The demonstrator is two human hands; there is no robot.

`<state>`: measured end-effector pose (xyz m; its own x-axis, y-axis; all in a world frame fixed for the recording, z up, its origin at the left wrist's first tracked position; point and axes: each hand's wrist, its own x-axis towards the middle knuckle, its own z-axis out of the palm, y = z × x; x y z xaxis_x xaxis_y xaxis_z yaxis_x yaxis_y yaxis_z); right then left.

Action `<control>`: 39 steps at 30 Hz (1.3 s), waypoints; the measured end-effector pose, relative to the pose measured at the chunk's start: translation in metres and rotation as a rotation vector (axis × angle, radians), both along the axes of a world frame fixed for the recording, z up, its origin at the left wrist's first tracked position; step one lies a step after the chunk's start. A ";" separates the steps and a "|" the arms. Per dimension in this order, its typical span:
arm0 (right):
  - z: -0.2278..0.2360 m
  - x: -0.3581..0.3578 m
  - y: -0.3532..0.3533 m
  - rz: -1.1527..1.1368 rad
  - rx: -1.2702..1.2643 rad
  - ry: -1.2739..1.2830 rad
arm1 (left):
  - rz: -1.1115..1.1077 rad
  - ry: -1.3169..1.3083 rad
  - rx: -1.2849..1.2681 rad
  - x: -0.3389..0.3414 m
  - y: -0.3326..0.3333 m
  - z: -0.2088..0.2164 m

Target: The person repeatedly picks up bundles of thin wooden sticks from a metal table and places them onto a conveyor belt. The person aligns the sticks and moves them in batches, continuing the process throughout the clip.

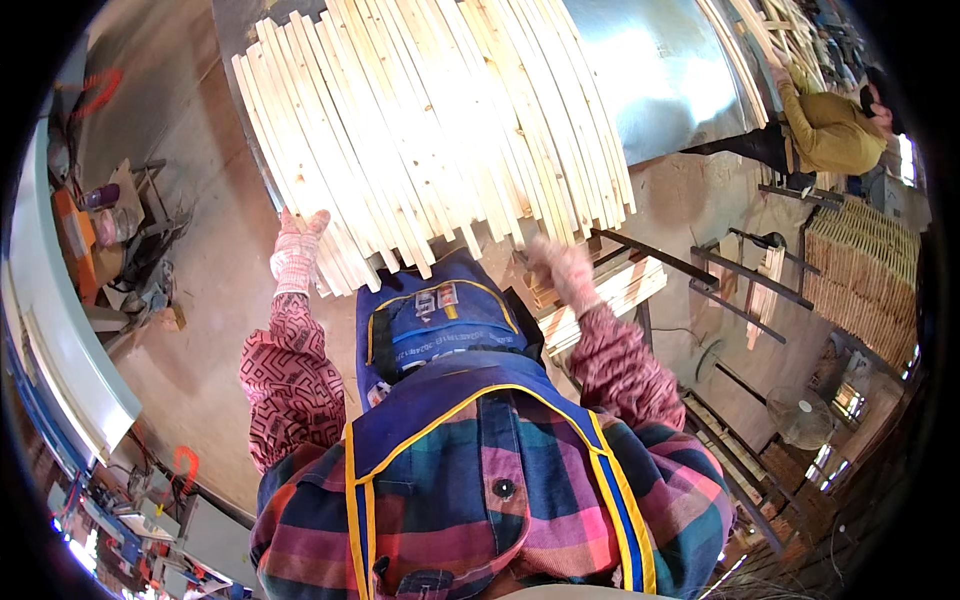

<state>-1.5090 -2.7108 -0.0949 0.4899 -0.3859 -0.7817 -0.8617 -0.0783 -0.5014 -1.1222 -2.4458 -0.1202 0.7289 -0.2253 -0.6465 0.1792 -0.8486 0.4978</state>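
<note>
A wide row of pale wooden strips (400, 140) lies side by side on a metal-topped table (655, 75), their near ends uneven. My left hand (296, 252), in a light knitted glove, is at the near left corner of the row. Its thumb stands apart from the fingers, by the outermost strips. My right hand (565, 272), gloved too, is at the near ends of the strips toward the right. That hand is slightly smeared, and its fingertips are hard to make out. Patterned pink sleeves cover both forearms, and a blue apron (440, 320) with yellow edging hangs in front.
More wooden strips (635, 285) are stacked low beside my right forearm, near dark metal bars (655, 258). A co-worker in a yellow top (835, 130) stands at the far right. Slatted wood (862, 265) is piled there. A fan (800, 417) stands lower right; a cluttered rack (110, 240) is left.
</note>
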 end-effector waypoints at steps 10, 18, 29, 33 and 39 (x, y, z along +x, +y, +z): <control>-0.060 -0.005 0.063 -1.893 0.562 -0.652 | -0.355 -0.856 0.363 -0.021 -0.025 0.021; 0.041 -0.028 0.043 -1.157 0.233 -0.968 | -0.096 0.546 -0.686 -0.194 -0.240 0.067; 0.043 -0.074 0.057 -1.167 0.364 -1.028 | 0.185 1.342 -1.147 -0.239 -0.200 0.169; 0.064 -0.067 0.052 -1.143 -0.053 -0.858 | -0.048 1.225 -0.976 -0.222 -0.177 0.158; 0.119 -0.092 0.033 -0.406 -1.364 -0.477 | -1.181 0.111 -0.127 -0.213 -0.136 0.147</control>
